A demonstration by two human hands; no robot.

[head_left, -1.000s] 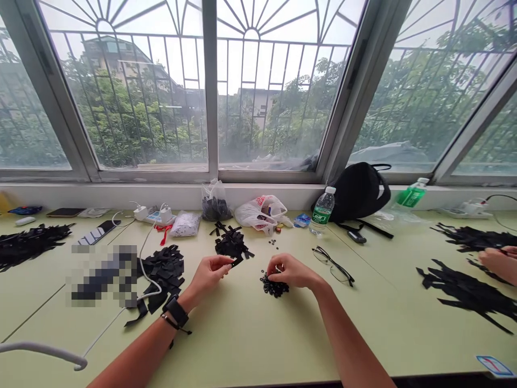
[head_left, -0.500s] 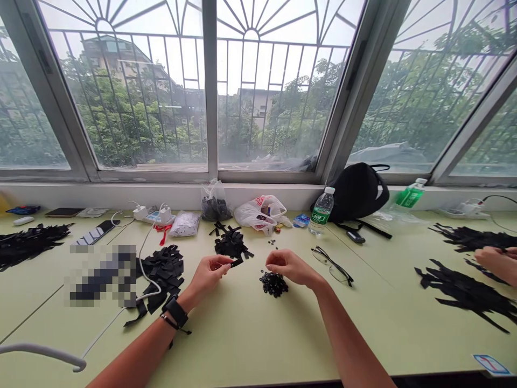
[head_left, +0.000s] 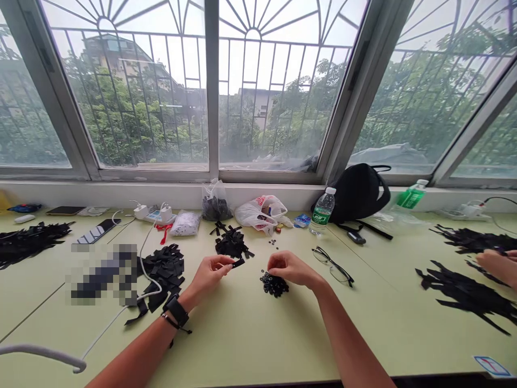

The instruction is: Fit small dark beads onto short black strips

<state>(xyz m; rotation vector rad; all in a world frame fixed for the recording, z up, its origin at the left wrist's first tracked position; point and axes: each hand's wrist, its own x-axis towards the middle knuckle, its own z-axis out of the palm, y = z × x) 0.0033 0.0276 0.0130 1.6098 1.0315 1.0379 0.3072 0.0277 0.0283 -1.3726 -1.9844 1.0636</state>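
My left hand (head_left: 212,276) is closed with thumb and fingers around a short black fabric strip (head_left: 239,263), whose end sticks out to the right. Beyond it lies a heap of black strips (head_left: 231,242). My right hand (head_left: 294,268) hovers over the back edge of a pile of small black rings (head_left: 275,285), thumb and fingers pinched together. Whether a ring is between those fingertips is too small to make out. To the left, a bigger heap of black strips (head_left: 163,269) lies under a white cable (head_left: 151,293).
Eyeglasses (head_left: 333,267) lie right of my right hand. A water bottle (head_left: 322,213), a black bag (head_left: 355,194) and plastic bags (head_left: 262,213) stand along the window. At far right, another person's hand (head_left: 498,264) is among black strips (head_left: 470,293).
Almost nothing differs. The right hand's fingertips have shifted very slightly at the ring pile; the left hand keeps its grip on the strip.
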